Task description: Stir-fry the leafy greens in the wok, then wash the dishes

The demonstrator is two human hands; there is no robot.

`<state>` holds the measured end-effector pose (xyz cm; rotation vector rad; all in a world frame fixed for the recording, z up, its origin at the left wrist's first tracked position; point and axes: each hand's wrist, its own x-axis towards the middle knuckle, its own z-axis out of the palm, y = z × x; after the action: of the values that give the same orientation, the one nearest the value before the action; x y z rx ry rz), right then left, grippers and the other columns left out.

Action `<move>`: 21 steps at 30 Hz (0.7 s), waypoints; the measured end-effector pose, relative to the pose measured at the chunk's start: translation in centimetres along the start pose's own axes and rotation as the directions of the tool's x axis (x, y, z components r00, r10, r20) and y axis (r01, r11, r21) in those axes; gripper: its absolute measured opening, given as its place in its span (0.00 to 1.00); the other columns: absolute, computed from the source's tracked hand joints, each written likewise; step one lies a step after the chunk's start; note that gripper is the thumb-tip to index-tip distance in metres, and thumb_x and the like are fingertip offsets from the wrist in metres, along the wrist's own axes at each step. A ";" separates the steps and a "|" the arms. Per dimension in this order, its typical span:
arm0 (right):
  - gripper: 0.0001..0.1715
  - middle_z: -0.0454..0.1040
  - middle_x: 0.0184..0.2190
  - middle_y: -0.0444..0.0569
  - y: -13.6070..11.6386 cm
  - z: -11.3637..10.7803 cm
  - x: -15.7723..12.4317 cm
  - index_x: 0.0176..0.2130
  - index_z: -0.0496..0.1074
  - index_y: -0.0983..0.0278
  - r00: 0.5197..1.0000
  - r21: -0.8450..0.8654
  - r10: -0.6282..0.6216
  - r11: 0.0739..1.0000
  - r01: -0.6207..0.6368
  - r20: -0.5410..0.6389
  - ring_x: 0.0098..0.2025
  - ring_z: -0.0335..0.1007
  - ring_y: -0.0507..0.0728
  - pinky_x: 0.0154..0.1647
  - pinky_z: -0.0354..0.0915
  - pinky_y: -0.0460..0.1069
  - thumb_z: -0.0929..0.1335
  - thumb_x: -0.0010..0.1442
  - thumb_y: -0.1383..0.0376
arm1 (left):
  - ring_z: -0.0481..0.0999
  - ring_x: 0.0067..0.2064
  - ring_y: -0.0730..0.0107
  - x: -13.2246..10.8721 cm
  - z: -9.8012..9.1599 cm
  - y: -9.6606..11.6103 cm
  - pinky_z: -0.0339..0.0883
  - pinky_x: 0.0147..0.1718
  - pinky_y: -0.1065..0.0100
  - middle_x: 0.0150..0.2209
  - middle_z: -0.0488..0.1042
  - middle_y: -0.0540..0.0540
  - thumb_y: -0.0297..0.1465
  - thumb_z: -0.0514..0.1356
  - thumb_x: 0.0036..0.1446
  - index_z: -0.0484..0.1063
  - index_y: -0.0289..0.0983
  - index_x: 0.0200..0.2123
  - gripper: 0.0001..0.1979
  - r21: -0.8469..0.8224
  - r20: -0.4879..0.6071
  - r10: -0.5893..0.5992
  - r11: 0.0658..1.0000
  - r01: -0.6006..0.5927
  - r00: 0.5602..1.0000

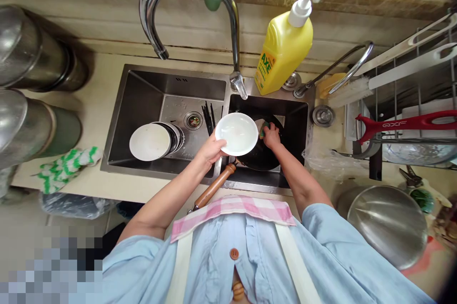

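Observation:
A white bowl (237, 133) is in my left hand (211, 148), its thumb over the rim, above the divider between the two sink basins. My right hand (271, 135) closes on a green sponge (263, 130) just right of the bowl. Beneath both lies a dark frying pan (262, 159) in the right basin, partly hidden by the bowl and my hand. Its wooden handle (216, 185) slants over the sink's front edge toward me. Stacked white plates (150, 142) and dark chopsticks (209, 116) are in the left basin (143, 85).
A chrome faucet (233, 33) arches over the sink, with a yellow soap bottle (283, 49) beside it. Metal pots (28, 52) line the left counter near a green-and-white cloth (67, 166). To the right are a dish rack (417, 99) and a steel pot lid (389, 223).

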<state>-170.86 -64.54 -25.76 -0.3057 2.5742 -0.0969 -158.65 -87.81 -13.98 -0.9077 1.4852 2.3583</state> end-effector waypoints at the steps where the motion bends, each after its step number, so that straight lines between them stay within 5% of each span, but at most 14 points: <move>1: 0.30 0.47 0.70 0.63 0.0 0.2 0.0 0.64 0.65 0.62 1.000 0.000 -0.002 1.000 0.002 0.011 0.62 0.55 0.72 0.57 0.61 0.63 0.63 0.63 0.69 | 0.79 0.46 0.49 0.5 0.4 -0.3 0.78 0.41 0.54 0.43 0.78 0.41 0.22 0.61 0.37 0.70 0.36 0.51 0.31 0.052 0.008 0.035 0.998 -0.035 0.999; 4: 0.29 0.45 0.71 0.61 -0.2 0.6 0.3 0.64 0.65 0.60 0.999 0.006 0.013 1.000 -0.013 0.038 0.64 0.54 0.74 0.58 0.61 0.64 0.64 0.65 0.64 | 0.76 0.51 0.49 2.1 1.5 -0.9 0.73 0.51 0.49 0.44 0.75 0.42 0.19 0.58 0.37 0.70 0.37 0.47 0.29 0.309 0.012 0.145 0.941 -0.141 0.989; 10: 0.26 0.46 0.70 0.61 -0.4 0.9 0.3 0.62 0.67 0.60 0.999 0.004 0.012 1.000 -0.012 0.041 0.63 0.56 0.74 0.56 0.63 0.61 0.65 0.65 0.62 | 0.72 0.52 0.46 3.5 3.0 -1.4 0.64 0.59 0.44 0.43 0.69 0.39 0.15 0.57 0.41 0.69 0.37 0.50 0.29 0.730 0.090 0.259 0.639 -0.240 0.962; 16: 0.30 0.51 0.67 0.61 -1.1 1.2 0.2 0.64 0.64 0.61 0.999 0.042 0.033 0.999 -0.035 0.036 0.61 0.58 0.73 0.54 0.65 0.61 0.66 0.63 0.65 | 0.66 0.58 0.44 1.7 4.3 -1.2 0.64 0.57 0.46 0.51 0.66 0.34 0.18 0.55 0.52 0.69 0.38 0.53 0.25 0.804 0.280 0.427 0.385 -0.454 0.859; 21: 0.38 0.56 0.67 0.60 -1.5 2.0 0.8 0.64 0.66 0.59 0.998 0.282 0.064 0.957 -0.064 0.011 0.64 0.57 0.74 0.60 0.60 0.62 0.71 0.56 0.72 | 0.65 0.59 0.47 2.3 4.1 -1.3 0.60 0.61 0.48 0.52 0.65 0.35 0.18 0.56 0.51 0.66 0.37 0.57 0.28 0.772 0.210 0.556 0.410 -0.485 0.804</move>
<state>-170.17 -66.24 -27.63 -0.1144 2.5222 -0.4357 -161.44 -83.94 -15.08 -0.2810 2.8397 1.5083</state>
